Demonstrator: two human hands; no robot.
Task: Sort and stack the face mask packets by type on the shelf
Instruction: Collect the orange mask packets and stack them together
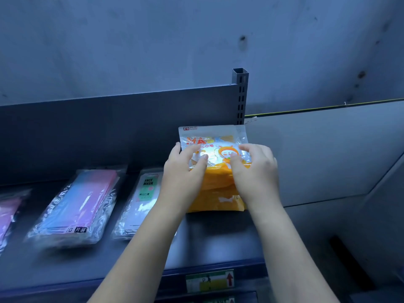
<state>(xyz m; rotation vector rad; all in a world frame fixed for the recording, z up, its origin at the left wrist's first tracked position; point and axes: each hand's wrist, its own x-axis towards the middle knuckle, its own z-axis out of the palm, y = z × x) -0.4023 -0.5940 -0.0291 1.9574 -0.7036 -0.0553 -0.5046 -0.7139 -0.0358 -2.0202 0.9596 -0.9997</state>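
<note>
An orange cartoon mask packet (218, 189) lies at the right end of the dark shelf (207, 241), on top of what looks like a stack of the same kind. My left hand (184, 169) grips its left side and my right hand (253, 167) its right side, fingers pressed on the clear top half. To the left lies a white "FACE MASK" packet (140, 202), partly hidden by my left forearm. Further left is a pink-and-blue packet (78, 204), and a pink packet (8, 213) is cut off at the frame's left edge.
The shelf's grey back panel (109, 132) rises behind the packets, ending at a slotted upright post (240, 95). A pale side panel (317, 154) stands to the right. A label with a red arrow (209, 281) is stuck on the shelf's front edge.
</note>
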